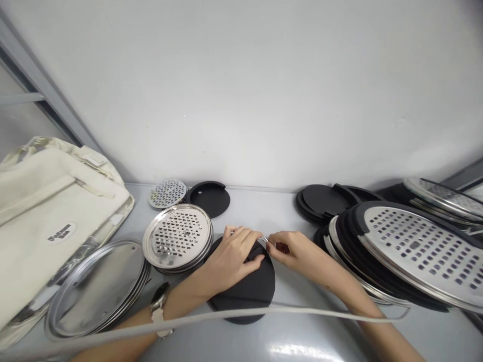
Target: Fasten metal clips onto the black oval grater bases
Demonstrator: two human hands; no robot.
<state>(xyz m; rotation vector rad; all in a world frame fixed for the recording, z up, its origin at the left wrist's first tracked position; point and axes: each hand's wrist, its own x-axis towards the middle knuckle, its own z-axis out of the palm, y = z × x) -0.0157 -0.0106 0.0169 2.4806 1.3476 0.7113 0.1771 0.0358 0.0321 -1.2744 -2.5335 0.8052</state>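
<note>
A round black disc lies on the grey table in front of me, at the centre of the head view. My left hand rests over its upper part, the thumb and fingers closed around a raised black piece on it. Just to the right, my right hand pinches a small, thin, shiny item at the disc's upper right edge, close to my left fingertips. What exactly this item is cannot be made out. A watch is on my left wrist.
Perforated metal discs and plain metal discs are stacked at left, beside a cream bag. Black round parts lie near the wall. Stacked black and perforated discs stand at right. A pale cord crosses the foreground.
</note>
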